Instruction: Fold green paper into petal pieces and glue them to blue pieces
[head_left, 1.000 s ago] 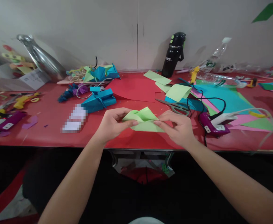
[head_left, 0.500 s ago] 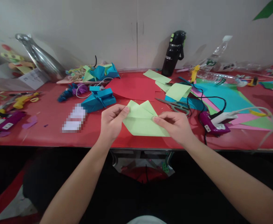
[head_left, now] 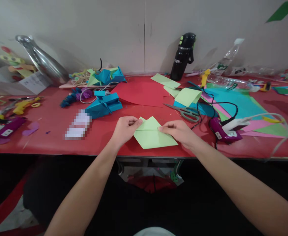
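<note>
A folded light green paper (head_left: 155, 139) is held low over the front part of the red table, with two pointed flaps along its far edge. My left hand (head_left: 127, 129) pinches its left side between thumb and fingers. On the other side, my right hand (head_left: 177, 131) pinches the upper right edge, thumb on top. The fingertips under the paper are hidden. Beyond my right hand lie grey scissors (head_left: 184, 112) and another light green sheet (head_left: 187, 96). A folded blue paper piece (head_left: 104, 105) rests to the left, beyond my left hand.
The red table (head_left: 48, 137) also bears a black bottle (head_left: 182, 57), a purple power block (head_left: 223, 131) with cables, coloured sheets (head_left: 234, 101), a clear plastic bottle (head_left: 228, 59), and a yellow glue gun (head_left: 26, 105). A silver flask (head_left: 44, 60) leans at the back left.
Both hands have lowered slightly toward the table with the green paper and come closer together. The paper's flaps now sit lower and its near part shows more broadly.
</note>
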{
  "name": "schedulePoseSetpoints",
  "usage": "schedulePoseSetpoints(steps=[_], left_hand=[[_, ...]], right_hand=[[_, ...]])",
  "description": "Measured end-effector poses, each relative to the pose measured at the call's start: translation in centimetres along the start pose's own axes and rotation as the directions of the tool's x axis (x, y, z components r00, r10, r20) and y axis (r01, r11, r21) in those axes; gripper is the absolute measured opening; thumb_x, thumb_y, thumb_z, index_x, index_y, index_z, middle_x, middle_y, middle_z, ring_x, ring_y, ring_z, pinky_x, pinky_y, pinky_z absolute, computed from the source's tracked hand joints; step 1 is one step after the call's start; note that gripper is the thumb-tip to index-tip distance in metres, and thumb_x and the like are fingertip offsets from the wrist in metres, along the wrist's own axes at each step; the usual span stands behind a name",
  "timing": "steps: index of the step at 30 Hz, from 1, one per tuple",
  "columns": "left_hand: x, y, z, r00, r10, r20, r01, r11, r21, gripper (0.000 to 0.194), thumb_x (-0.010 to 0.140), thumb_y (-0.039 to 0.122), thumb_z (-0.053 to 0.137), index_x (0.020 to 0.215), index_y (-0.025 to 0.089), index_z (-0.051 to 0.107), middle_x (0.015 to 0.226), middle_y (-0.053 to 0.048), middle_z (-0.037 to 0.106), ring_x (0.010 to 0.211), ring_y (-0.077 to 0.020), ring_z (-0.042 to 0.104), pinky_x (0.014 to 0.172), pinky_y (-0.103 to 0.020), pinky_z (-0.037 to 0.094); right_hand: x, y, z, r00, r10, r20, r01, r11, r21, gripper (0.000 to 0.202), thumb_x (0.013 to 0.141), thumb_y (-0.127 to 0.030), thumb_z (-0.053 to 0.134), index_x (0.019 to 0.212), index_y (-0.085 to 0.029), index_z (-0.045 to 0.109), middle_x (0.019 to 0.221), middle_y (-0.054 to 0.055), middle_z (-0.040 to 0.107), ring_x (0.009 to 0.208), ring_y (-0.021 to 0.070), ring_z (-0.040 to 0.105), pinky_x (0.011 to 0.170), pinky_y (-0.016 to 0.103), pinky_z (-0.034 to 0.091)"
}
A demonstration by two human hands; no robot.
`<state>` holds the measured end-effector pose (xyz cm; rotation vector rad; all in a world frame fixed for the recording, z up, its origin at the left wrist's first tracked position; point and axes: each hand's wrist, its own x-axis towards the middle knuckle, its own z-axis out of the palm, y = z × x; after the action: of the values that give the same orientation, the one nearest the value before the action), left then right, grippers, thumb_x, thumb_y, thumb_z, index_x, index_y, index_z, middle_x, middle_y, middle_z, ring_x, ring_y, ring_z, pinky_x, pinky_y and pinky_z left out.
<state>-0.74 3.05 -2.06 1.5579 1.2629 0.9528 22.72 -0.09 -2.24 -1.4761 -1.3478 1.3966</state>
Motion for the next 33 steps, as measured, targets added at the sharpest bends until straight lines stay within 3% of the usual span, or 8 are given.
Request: schedulePoseSetpoints(steps=[4, 8, 11, 13, 14, 17, 21, 33], left_hand=[[-0.1, -0.4, 0.6, 0.999, 0.023, 0.031, -0.030, 0.958, 0.286, 0.035, 0.089, 0.053, 0.065, 0.082, 0.018, 0.068, 0.076, -0.007, 0.074, 0.069, -0.0225, 0.069, 0.055, -0.028, 0.047], [-0.8, -0.6, 1.2, 0.964, 0.265, -0.006, -0.175, 0.650, 0.740, 0.034, 0.092, 0.051, 0.063, 0.101, 0.019, 0.068, 0.096, -0.012, 0.074, 0.091, -0.0287, 0.069, 0.071, -0.035, 0.050], [-1.6, -0.3, 2.0, 0.842, 0.492, 0.221, -0.458, 0.435, 0.776, 0.025, 0.100, 0.036, 0.054, 0.113, 0.020, 0.067, 0.119, -0.013, 0.070, 0.111, -0.0286, 0.065, 0.091, -0.041, 0.050], [-2.3, 0.0, 2.7, 0.739, 0.536, 0.408, -0.640, 0.371, 0.673, 0.027, 0.103, 0.025, 0.045, 0.118, 0.021, 0.067, 0.133, -0.011, 0.066, 0.125, -0.0273, 0.061, 0.102, -0.043, 0.048], [-2.7, 0.2, 3.2, 0.715, 0.518, 0.469, -0.680, 0.361, 0.638, 0.031, 0.104, 0.023, 0.041, 0.124, 0.018, 0.064, 0.141, -0.012, 0.061, 0.135, -0.0275, 0.054, 0.110, -0.045, 0.044], [-3.8, 0.3, 4.3, 0.762, 0.383, 0.522, -0.646, 0.398, 0.651, 0.046, 0.106, 0.031, 0.035, 0.146, 0.011, 0.047, 0.157, -0.017, 0.044, 0.148, -0.0293, 0.038, 0.120, -0.049, 0.034], [-4.6, -0.1, 4.8, 0.808, 0.249, 0.533, -0.586, 0.425, 0.690, 0.059, 0.107, 0.039, 0.031, 0.156, 0.007, 0.031, 0.164, -0.018, 0.027, 0.154, -0.0294, 0.023, 0.125, -0.050, 0.025], [-5.4, 0.1, 3.7, 0.876, 0.204, 0.437, -0.481, 0.403, 0.778, 0.072, 0.103, 0.055, 0.033, 0.155, 0.005, 0.034, 0.163, -0.020, 0.028, 0.154, -0.0323, 0.021, 0.125, -0.053, 0.023]], right_hand=[[0.9, 0.2, -1.0, 1.000, 0.000, 0.014, 0.002, 0.990, -0.140, 0.033, 0.072, -0.048, 0.077, 0.073, -0.015, 0.074, 0.066, 0.002, 0.062, 0.060, 0.0128, 0.050, 0.054, 0.027, 0.033], [1.4, 0.3, -1.6, 0.999, -0.045, -0.003, 0.043, 0.967, -0.249, 0.030, 0.073, -0.045, 0.073, 0.070, -0.015, 0.072, 0.060, 0.001, 0.059, 0.056, 0.0116, 0.045, 0.052, 0.027, 0.030], [1.5, 0.4, -1.8, 0.998, -0.069, 0.004, 0.067, 0.948, -0.312, 0.030, 0.074, -0.045, 0.071, 0.070, -0.015, 0.073, 0.058, 0.001, 0.058, 0.053, 0.0120, 0.044, 0.051, 0.028, 0.029], [1.6, 0.6, -1.9, 0.995, -0.099, 0.026, 0.102, 0.934, -0.343, 0.030, 0.076, -0.044, 0.070, 0.067, -0.015, 0.071, 0.056, 0.000, 0.056, 0.053, 0.0121, 0.043, 0.051, 0.029, 0.029], [1.6, 0.7, -1.9, 0.993, -0.117, 0.033, 0.121, 0.927, -0.356, 0.030, 0.076, -0.044, 0.069, 0.066, -0.016, 0.070, 0.056, 0.001, 0.056, 0.053, 0.0124, 0.043, 0.051, 0.029, 0.030], [1.9, 1.0, -1.8, 0.989, -0.143, 0.024, 0.141, 0.912, -0.384, 0.029, 0.077, -0.043, 0.068, 0.067, -0.016, 0.071, 0.060, 0.002, 0.061, 0.057, 0.0139, 0.049, 0.053, 0.029, 0.034], [2.0, 1.1, -1.8, 0.988, -0.153, 0.027, 0.150, 0.896, -0.418, 0.028, 0.077, -0.042, 0.068, 0.067, -0.015, 0.070, 0.061, 0.003, 0.062, 0.058, 0.0142, 0.050, 0.054, 0.029, 0.036], [2.0, 1.1, -1.9, 0.991, -0.124, 0.040, 0.129, 0.894, -0.429, 0.024, 0.076, -0.039, 0.068, 0.068, -0.017, 0.067, 0.061, 0.003, 0.065, 0.055, 0.0139, 0.052, 0.050, 0.027, 0.035]])
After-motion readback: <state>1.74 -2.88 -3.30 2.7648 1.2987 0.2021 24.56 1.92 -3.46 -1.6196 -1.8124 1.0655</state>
